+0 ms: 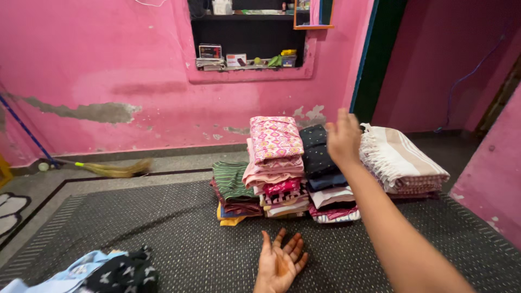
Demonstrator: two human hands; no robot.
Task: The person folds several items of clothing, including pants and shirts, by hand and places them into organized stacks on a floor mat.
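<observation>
Hands (pixel 280 264) (pixel 343 138), two, empty; folded stacks (pixel 275 163), seemingly four.

A dark grey mat (pixel 179 239) with a fine pale speckle covers most of the floor (pixel 32 187), which shows as bare grey stone with a dark border line along the left and back edges. On the mat, towards the back, stand stacks of folded clothes (pixel 282 168) side by side: a low one topped by a green striped piece, a taller pink patterned one, and a dark dotted one. Just right of them lies a folded cream and brown striped towel (pixel 401 160) with a fringe. At the near left corner sits a loose heap of clothes (pixel 103 271), pale blue and black. A broom (pixel 111 169) lies on the bare floor by the wall.
</observation>
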